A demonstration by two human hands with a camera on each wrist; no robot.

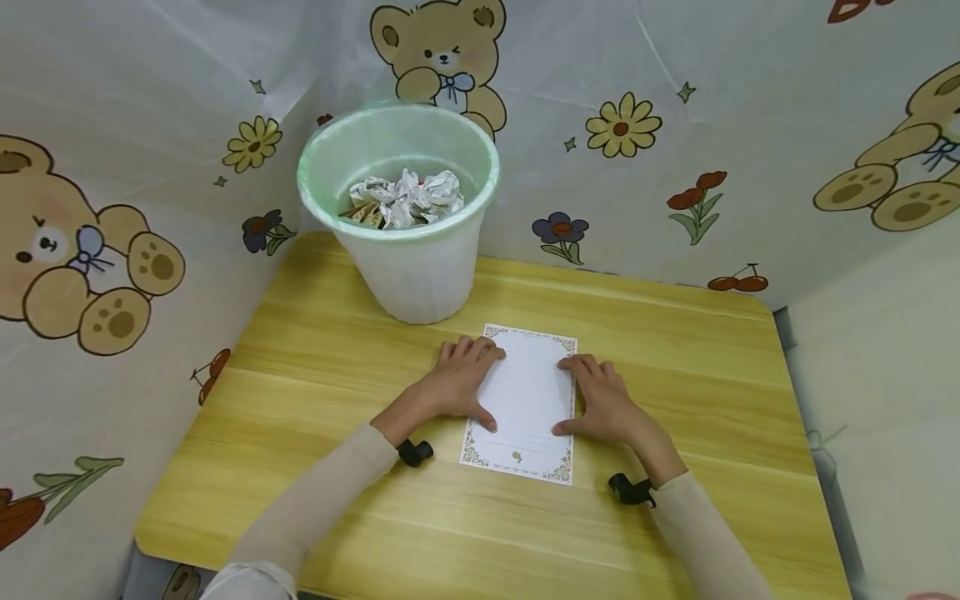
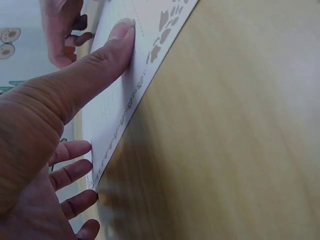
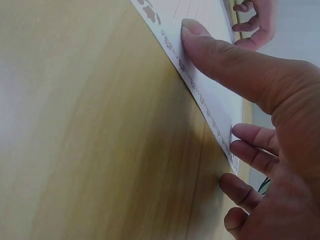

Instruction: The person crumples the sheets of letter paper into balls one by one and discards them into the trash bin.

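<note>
A sheet of lined white letter paper [image 1: 525, 400] with a floral printed border lies flat on the wooden table. At its left edge is my left hand [image 1: 461, 379], thumb and fingertips spread on the sheet. Opposite it, my right hand [image 1: 603, 400] touches the right edge the same way. In the left wrist view the thumb [image 2: 112, 47] lies on top of the paper [image 2: 107, 110], the other fingers by its far corner. The right wrist view has that thumb [image 3: 205, 47] over the border of the paper [image 3: 212, 97], with fingertips near the far corner.
Behind the paper, to the left, stands a pale green bin [image 1: 416, 275] with crumpled paper [image 1: 408, 200] inside. A white cloth printed with bears and flowers [image 1: 570, 50] hangs round the table [image 1: 675, 333]. Each wrist wears a small black camera [image 1: 415, 453].
</note>
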